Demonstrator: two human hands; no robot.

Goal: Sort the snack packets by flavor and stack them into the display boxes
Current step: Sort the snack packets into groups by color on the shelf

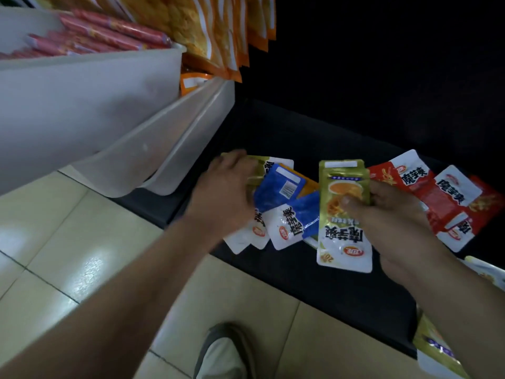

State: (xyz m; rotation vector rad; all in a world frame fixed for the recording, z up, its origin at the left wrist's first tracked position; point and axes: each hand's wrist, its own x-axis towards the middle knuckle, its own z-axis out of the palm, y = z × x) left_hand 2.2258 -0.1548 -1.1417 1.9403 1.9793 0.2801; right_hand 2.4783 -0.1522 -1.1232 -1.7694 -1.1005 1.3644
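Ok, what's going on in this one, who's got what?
A person is sorting loose snack packets on a dark shelf. The right hand pinches a green packet, thumb on its front. The left hand is on a mixed pile with blue packets in it; blur hides whether it grips one. Red packets lie together to the right. The white display boxes stand at upper left, and neither hand is at them.
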